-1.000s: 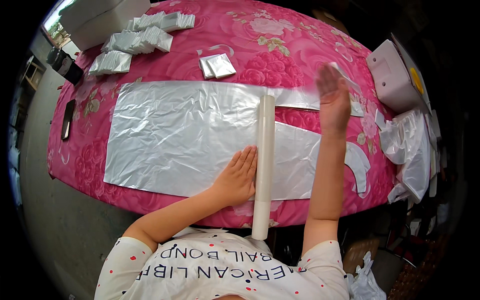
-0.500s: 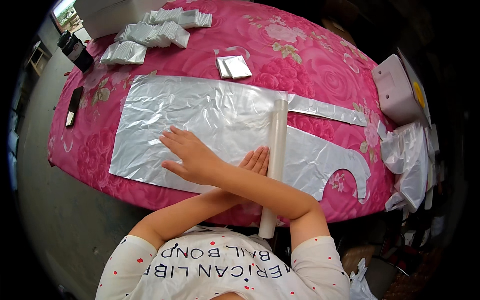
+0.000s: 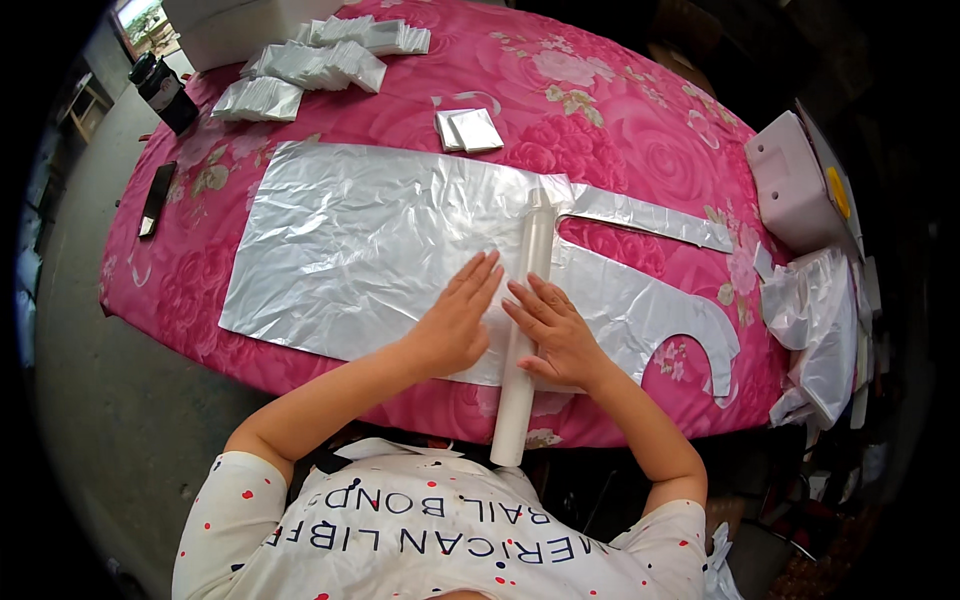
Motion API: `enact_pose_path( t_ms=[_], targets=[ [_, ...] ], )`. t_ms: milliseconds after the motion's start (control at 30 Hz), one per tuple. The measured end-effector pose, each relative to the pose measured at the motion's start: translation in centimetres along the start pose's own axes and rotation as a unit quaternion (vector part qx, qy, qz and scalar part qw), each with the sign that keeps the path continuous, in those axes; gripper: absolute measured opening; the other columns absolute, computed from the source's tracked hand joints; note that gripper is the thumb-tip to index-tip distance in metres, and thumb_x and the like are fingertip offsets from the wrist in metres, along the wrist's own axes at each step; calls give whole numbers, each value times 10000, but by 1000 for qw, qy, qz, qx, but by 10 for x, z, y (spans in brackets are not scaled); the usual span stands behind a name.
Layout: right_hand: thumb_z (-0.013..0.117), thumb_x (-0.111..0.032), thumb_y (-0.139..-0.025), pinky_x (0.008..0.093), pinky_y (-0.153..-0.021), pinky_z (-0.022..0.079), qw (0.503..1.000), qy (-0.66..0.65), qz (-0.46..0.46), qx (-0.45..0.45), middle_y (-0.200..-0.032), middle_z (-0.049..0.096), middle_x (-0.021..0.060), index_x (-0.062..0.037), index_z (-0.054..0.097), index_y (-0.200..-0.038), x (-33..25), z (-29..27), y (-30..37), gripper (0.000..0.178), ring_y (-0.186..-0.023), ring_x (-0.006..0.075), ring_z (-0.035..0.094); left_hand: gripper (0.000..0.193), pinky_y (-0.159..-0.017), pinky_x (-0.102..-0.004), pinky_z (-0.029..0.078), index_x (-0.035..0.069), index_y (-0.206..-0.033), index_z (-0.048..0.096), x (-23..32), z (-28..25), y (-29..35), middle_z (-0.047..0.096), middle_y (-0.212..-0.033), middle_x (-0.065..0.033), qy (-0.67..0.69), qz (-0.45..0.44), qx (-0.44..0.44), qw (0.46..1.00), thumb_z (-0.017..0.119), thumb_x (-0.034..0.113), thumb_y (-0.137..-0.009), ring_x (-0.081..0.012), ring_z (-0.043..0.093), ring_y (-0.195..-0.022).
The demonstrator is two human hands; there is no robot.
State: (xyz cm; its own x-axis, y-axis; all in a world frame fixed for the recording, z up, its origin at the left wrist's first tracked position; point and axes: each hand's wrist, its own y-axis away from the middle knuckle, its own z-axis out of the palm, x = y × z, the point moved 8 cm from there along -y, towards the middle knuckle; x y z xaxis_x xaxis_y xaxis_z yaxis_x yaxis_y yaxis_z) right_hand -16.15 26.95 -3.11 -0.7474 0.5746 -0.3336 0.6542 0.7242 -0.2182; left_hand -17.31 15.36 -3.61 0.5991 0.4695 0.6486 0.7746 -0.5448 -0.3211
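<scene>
A silvery-white plastic sheet (image 3: 370,230), shaped like an apron with a curved cutout and a long strap on its right, lies spread on the table. Across it rests a pale, translucent long tube (image 3: 515,390), its near end jutting past the table edge toward me. My right hand (image 3: 556,335) lies on the tube with fingers spread and does not grip it. Just left of the tube, my left hand (image 3: 458,325) is over the sheet, fingers stretched out and holding nothing. Whether its palm touches the sheet, I cannot tell.
Beyond the sheet lie two small folded silvery packets (image 3: 470,130). Several rows of similar packets (image 3: 320,65) sit by a white box (image 3: 235,30). A dark bottle (image 3: 163,92) and a phone (image 3: 157,200) are at left; a white container (image 3: 795,180) and plastic bags (image 3: 815,330) at right.
My crossed arms have come apart. The right hand has moved right, onto the tube, while the left remains beside it. The tube has shifted a little left over the sheet.
</scene>
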Motion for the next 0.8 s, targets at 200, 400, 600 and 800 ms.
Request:
enact_pose_path(
  t_ms=[200, 400, 600, 800],
  targets=[
    [427, -489, -883, 459, -1036, 275, 939, -263, -193, -107, -1215, 545, 151, -20, 531, -1202, -136, 57, -113, 577, -1222, 337, 408, 438, -1077, -337, 217, -10, -1328, 375, -92, -130, 73, 404, -1361, -161, 104, -182, 227, 951, 409, 108, -908, -258, 321, -1305],
    [541, -308, -876, 421, -930, 406, 822, -472, -316, -55, -1176, 558, 159, -12, 542, -1162, -216, 22, -128, 412, -1103, 332, 513, 439, -1063, -305, 231, -35, -1306, 400, -132, -184, 177, 434, -1330, -147, 194, -281, 325, 882, 348, 239, -967, -208, 373, -1256],
    [535, -355, -857, 466, -1059, 239, 987, -111, -117, 24, -1341, 429, 124, -78, 461, -1287, -91, 57, -167, 516, -1277, 315, 343, 408, -1030, -313, 287, -34, -1285, 424, -105, -192, 252, 462, -1292, -148, 139, -349, 293, 879, 379, 204, -957, -219, 426, -1205],
    [491, -451, -856, 453, -1103, 150, 976, -33, -209, -39, -1388, 388, 104, -115, 445, -1317, -118, 108, -247, 572, -1340, 297, 246, 499, -1022, -388, 308, -27, -1311, 367, -72, -180, 242, 408, -1303, -211, -6, -348, 204, 915, 496, 205, -889, -330, 416, -1184]
  ],
)
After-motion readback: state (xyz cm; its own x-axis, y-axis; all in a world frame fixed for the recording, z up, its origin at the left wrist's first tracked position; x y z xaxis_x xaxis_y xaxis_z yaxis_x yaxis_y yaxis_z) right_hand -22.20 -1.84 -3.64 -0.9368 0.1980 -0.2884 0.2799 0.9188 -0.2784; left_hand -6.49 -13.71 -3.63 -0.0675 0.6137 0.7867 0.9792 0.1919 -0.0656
